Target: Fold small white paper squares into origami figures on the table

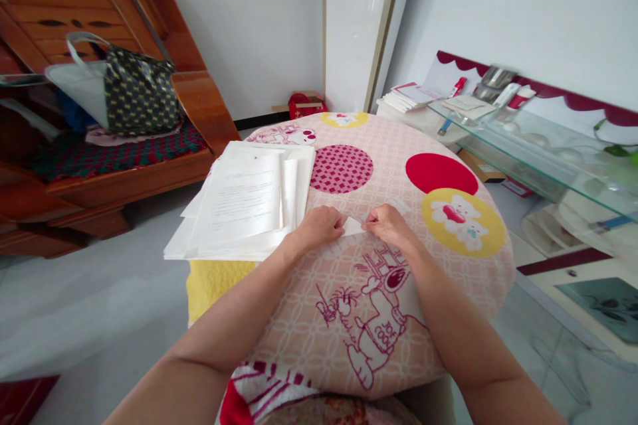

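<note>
Between my hands is a small piece of white paper (353, 226), held just over the cloth-covered round table (383, 179). My left hand (321, 224) is closed, pinching the paper's left end. On the other side, my right hand (389, 222) pinches its right end with curled fingers. The paper looks folded, though my fingers cover both of its ends. To the left of my left hand lies a stack of white sheets (239, 206), the upper one printed with lines of text.
A wooden bench (194, 106) at the left bears a dark patterned bag (142, 89). Along the right stands a glass shelf unit (543, 159) with papers and small items. A tall white cabinet-like appliance (353, 26) stands behind the table, near a red object (304, 106) on the floor.
</note>
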A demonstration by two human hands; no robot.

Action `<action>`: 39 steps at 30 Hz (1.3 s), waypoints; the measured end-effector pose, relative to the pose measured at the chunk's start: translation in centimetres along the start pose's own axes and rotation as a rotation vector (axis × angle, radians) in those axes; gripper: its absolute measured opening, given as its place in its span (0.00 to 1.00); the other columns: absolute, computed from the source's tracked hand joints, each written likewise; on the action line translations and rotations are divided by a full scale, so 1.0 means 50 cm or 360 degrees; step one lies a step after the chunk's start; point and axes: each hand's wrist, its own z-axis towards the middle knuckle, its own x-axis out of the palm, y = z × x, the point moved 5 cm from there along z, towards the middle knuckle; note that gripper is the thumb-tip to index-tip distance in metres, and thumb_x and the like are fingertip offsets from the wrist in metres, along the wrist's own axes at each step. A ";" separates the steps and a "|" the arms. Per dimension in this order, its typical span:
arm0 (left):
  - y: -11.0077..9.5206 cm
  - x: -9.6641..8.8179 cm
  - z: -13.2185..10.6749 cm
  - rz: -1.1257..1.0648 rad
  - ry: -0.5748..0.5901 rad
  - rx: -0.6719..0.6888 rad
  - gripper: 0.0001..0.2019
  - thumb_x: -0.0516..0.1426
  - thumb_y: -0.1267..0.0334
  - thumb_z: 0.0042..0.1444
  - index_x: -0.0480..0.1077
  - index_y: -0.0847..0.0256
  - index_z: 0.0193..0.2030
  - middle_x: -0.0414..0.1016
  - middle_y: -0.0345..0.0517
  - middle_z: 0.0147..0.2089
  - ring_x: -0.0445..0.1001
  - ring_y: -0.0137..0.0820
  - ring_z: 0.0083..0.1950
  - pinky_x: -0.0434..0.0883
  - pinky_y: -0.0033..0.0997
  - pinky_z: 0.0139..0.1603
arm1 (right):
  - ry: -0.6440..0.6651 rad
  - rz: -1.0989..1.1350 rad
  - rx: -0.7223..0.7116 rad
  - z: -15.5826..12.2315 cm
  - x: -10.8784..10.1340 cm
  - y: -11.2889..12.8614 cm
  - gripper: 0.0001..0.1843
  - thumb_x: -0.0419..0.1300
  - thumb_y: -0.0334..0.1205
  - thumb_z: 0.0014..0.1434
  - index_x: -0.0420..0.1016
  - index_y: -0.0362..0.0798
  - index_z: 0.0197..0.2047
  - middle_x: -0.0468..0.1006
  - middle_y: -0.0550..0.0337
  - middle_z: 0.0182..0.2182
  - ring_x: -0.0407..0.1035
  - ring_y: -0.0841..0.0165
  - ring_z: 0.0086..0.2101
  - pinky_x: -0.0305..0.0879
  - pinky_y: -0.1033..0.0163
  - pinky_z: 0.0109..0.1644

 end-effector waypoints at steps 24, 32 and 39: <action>-0.037 0.009 -0.012 -0.0427 -0.0156 0.0887 0.22 0.51 0.82 0.56 0.80 0.58 0.47 0.77 0.47 0.47 0.75 0.31 0.48 0.72 0.31 0.51 | -0.0088 0.0162 0.0003 -0.002 0.003 -0.009 0.03 0.66 0.31 0.48 0.76 0.46 0.29 0.74 0.62 0.21 0.67 0.72 0.23 0.56 0.68 0.27; -0.034 0.011 -0.008 -0.0432 -0.0148 0.0894 0.22 0.51 0.82 0.56 0.80 0.58 0.46 0.77 0.48 0.47 0.76 0.32 0.49 0.72 0.32 0.53 | -0.0059 0.0186 0.0172 -0.002 -0.004 -0.030 0.07 0.60 0.25 0.47 0.76 0.45 0.28 0.73 0.63 0.18 0.68 0.71 0.21 0.58 0.68 0.26; -0.026 0.010 -0.002 -0.0543 -0.0102 0.0836 0.22 0.51 0.81 0.54 0.79 0.58 0.44 0.78 0.47 0.49 0.75 0.32 0.50 0.71 0.34 0.54 | -0.0048 0.0815 0.0038 -0.008 0.008 0.027 0.09 0.55 0.27 0.53 0.75 0.45 0.34 0.78 0.61 0.25 0.71 0.71 0.24 0.64 0.69 0.27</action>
